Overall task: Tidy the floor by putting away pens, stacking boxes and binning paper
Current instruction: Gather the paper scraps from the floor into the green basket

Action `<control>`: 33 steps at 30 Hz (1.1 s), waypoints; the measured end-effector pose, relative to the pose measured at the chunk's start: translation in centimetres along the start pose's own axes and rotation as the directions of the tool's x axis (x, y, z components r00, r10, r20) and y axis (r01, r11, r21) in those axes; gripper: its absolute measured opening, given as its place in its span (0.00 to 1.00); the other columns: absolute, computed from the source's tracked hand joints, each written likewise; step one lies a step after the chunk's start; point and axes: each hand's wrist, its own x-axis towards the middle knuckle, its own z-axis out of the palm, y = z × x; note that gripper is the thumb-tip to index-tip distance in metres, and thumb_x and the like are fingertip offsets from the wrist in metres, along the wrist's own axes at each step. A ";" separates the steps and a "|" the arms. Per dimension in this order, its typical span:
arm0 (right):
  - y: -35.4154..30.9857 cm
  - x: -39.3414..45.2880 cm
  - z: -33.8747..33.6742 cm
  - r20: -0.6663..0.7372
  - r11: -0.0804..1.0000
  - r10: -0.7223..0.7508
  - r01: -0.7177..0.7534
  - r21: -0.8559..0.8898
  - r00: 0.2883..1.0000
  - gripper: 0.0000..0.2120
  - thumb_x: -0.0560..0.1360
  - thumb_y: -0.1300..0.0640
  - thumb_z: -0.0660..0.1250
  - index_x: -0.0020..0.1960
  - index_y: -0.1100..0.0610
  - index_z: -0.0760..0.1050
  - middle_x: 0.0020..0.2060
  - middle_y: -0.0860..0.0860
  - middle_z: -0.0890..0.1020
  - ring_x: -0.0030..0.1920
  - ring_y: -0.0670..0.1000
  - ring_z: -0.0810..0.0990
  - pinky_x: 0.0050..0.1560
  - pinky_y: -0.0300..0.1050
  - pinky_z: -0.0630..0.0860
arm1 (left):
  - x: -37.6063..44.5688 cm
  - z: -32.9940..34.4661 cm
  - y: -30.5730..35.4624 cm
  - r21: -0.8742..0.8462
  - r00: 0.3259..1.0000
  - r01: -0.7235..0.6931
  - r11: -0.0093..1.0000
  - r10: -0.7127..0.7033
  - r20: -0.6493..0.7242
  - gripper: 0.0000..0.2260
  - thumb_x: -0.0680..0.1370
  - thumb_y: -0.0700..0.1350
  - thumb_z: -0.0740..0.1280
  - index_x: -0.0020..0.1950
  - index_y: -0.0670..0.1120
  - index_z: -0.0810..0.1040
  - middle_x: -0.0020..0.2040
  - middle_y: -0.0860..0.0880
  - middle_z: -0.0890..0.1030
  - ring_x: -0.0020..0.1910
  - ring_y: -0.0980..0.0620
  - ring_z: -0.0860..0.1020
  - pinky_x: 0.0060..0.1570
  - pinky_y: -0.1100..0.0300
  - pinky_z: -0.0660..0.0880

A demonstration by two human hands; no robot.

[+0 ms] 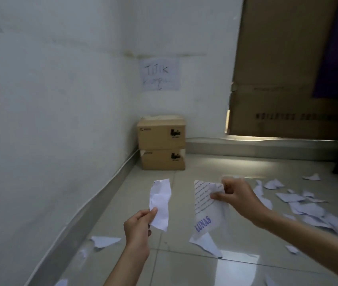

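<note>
My left hand (138, 225) pinches a crumpled white paper strip (161, 200) by its lower edge and holds it upright above the floor. My right hand (237, 195) grips the top of a larger torn sheet (204, 213) with printed lines and a blue stamp; it hangs down. Two brown cardboard boxes (162, 142) stand stacked in the corner ahead. Several torn white paper scraps (300, 203) lie on the tiled floor to the right, one scrap (104, 241) lies at the left by the wall. No pens or bin show.
A white wall (50, 110) with a metal skirting runs along the left. A handwritten paper sign (160, 74) is stuck on the far wall. A large cardboard sheet (283, 69) leans at the back right above a raised step (256, 146).
</note>
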 end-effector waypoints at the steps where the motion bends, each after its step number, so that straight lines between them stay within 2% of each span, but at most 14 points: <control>1: 0.3 -1.0 -0.7 -0.062 0.994 0.043 -0.036 0.102 0.997 0.09 0.70 0.62 0.71 0.34 0.61 0.74 0.33 0.52 0.81 0.35 0.50 0.81 0.31 0.35 0.73 | -0.4 1.3 0.1 0.015 0.999 -0.001 1.000 0.001 0.036 0.06 0.72 0.37 0.71 0.35 0.40 0.78 0.34 0.45 0.72 0.32 0.49 0.66 0.33 0.59 0.62; 2: 0.9 -2.0 -1.5 -0.130 0.977 0.099 -0.071 0.200 0.987 0.06 0.70 0.63 0.71 0.37 0.64 0.76 0.35 0.54 0.83 0.35 0.49 0.83 0.30 0.33 0.73 | -1.0 2.8 0.1 0.027 0.997 -0.003 1.000 0.001 0.080 0.06 0.72 0.36 0.71 0.35 0.40 0.78 0.34 0.45 0.71 0.32 0.50 0.65 0.32 0.59 0.62; 4: 2.2 -4.1 -2.6 -0.251 0.930 0.200 -0.102 0.353 0.947 0.07 0.70 0.65 0.71 0.39 0.69 0.77 0.34 0.55 0.82 0.29 0.44 0.80 0.26 0.29 0.69 | -1.7 5.0 -0.2 0.035 0.988 -0.005 0.999 -0.001 0.154 0.06 0.72 0.36 0.71 0.36 0.38 0.78 0.34 0.45 0.70 0.31 0.50 0.63 0.32 0.59 0.61; 7: 4.2 -7.3 -4.2 -0.399 0.894 0.281 -0.086 0.440 0.873 0.11 0.68 0.65 0.73 0.32 0.67 0.73 0.26 0.53 0.73 0.25 0.46 0.68 0.23 0.30 0.62 | -2.5 8.0 -1.1 0.066 0.971 -0.008 0.998 -0.008 0.238 0.05 0.72 0.35 0.71 0.36 0.37 0.79 0.35 0.43 0.72 0.31 0.49 0.63 0.31 0.59 0.60; 10: 6.1 -10.9 -7.7 -0.506 0.889 0.320 -0.068 0.454 0.801 0.17 0.68 0.66 0.72 0.26 0.62 0.68 0.18 0.45 0.70 0.21 0.42 0.67 0.22 0.30 0.62 | -3.7 11.9 -2.5 0.134 0.943 0.002 0.991 -0.047 0.330 0.05 0.72 0.35 0.71 0.36 0.36 0.80 0.36 0.41 0.74 0.30 0.49 0.63 0.32 0.58 0.62; 13: 7.4 -14.6 -12.0 -0.613 0.906 0.341 -0.075 0.417 0.713 0.19 0.69 0.66 0.71 0.25 0.60 0.65 0.18 0.45 0.69 0.21 0.43 0.66 0.22 0.32 0.62 | -6.0 16.2 -4.0 0.196 0.897 -0.032 0.980 -0.058 0.439 0.04 0.72 0.34 0.71 0.37 0.35 0.79 0.34 0.42 0.75 0.28 0.49 0.63 0.30 0.59 0.64; 16: 8.4 -18.1 -16.1 -0.699 0.920 0.353 -0.094 0.382 0.622 0.19 0.70 0.64 0.71 0.26 0.61 0.64 0.20 0.52 0.68 0.22 0.47 0.65 0.24 0.37 0.63 | -8.8 20.0 -5.5 0.240 0.834 -0.108 0.965 -0.044 0.550 0.04 0.71 0.33 0.71 0.37 0.34 0.79 0.30 0.43 0.74 0.25 0.50 0.63 0.26 0.63 0.65; 19: 8.7 -22.5 -20.3 -0.788 0.940 0.326 -0.095 0.327 0.521 0.21 0.69 0.59 0.73 0.32 0.70 0.65 0.24 0.61 0.68 0.25 0.49 0.64 0.29 0.41 0.63 | -12.9 24.2 -7.2 0.266 0.739 -0.141 0.954 -0.077 0.669 0.04 0.71 0.33 0.70 0.37 0.32 0.79 0.31 0.43 0.74 0.26 0.49 0.64 0.32 0.58 0.64; 21: 8.5 -25.4 -22.6 -0.830 0.953 0.300 -0.113 0.281 0.470 0.21 0.70 0.57 0.72 0.36 0.73 0.67 0.26 0.62 0.71 0.25 0.49 0.65 0.28 0.40 0.63 | -15.6 26.5 -7.9 0.271 0.674 -0.159 0.949 -0.097 0.732 0.05 0.71 0.32 0.70 0.36 0.32 0.78 0.28 0.44 0.73 0.27 0.49 0.64 0.32 0.58 0.63; 23: 8.1 -28.5 -25.1 -0.870 0.963 0.268 -0.130 0.235 0.413 0.16 0.72 0.61 0.70 0.37 0.73 0.70 0.25 0.59 0.74 0.21 0.47 0.65 0.24 0.37 0.63 | -19.0 29.1 -8.6 0.270 0.578 -0.181 0.946 -0.120 0.807 0.09 0.72 0.32 0.69 0.32 0.36 0.74 0.24 0.49 0.71 0.27 0.48 0.64 0.29 0.60 0.63; 25: 7.6 -31.6 -27.6 -0.909 0.973 0.217 -0.149 0.174 0.357 0.14 0.72 0.62 0.69 0.38 0.72 0.71 0.25 0.60 0.74 0.20 0.47 0.67 0.23 0.37 0.64 | -22.8 31.6 -9.2 0.278 0.473 -0.227 0.933 -0.144 0.869 0.15 0.73 0.31 0.68 0.28 0.40 0.71 0.21 0.53 0.69 0.27 0.48 0.65 0.27 0.63 0.65; 29: 8.0 -37.3 -31.7 -0.965 0.967 0.142 -0.240 0.087 0.222 0.11 0.73 0.63 0.68 0.38 0.70 0.73 0.21 0.60 0.74 0.18 0.47 0.70 0.21 0.36 0.65 | -29.8 36.7 -10.4 0.250 0.316 -0.340 0.906 -0.140 0.938 0.11 0.73 0.31 0.67 0.32 0.37 0.72 0.25 0.47 0.72 0.24 0.52 0.66 0.24 0.67 0.65; 31: 8.1 -39.7 -33.1 -0.981 0.958 0.120 -0.279 0.073 0.153 0.09 0.73 0.63 0.68 0.38 0.68 0.74 0.20 0.57 0.75 0.18 0.47 0.71 0.20 0.35 0.66 | -33.4 39.0 -11.2 0.230 0.254 -0.358 0.905 -0.143 0.957 0.12 0.73 0.30 0.66 0.30 0.39 0.72 0.24 0.48 0.72 0.22 0.55 0.66 0.22 0.69 0.64; 33: 8.3 -42.0 -34.5 -0.990 0.946 0.103 -0.317 0.066 0.101 0.08 0.73 0.63 0.68 0.39 0.67 0.75 0.21 0.57 0.77 0.18 0.47 0.72 0.19 0.36 0.67 | -37.3 41.1 -12.3 0.215 0.175 -0.393 0.894 -0.156 0.972 0.13 0.74 0.32 0.66 0.30 0.41 0.72 0.26 0.47 0.73 0.24 0.53 0.66 0.23 0.68 0.64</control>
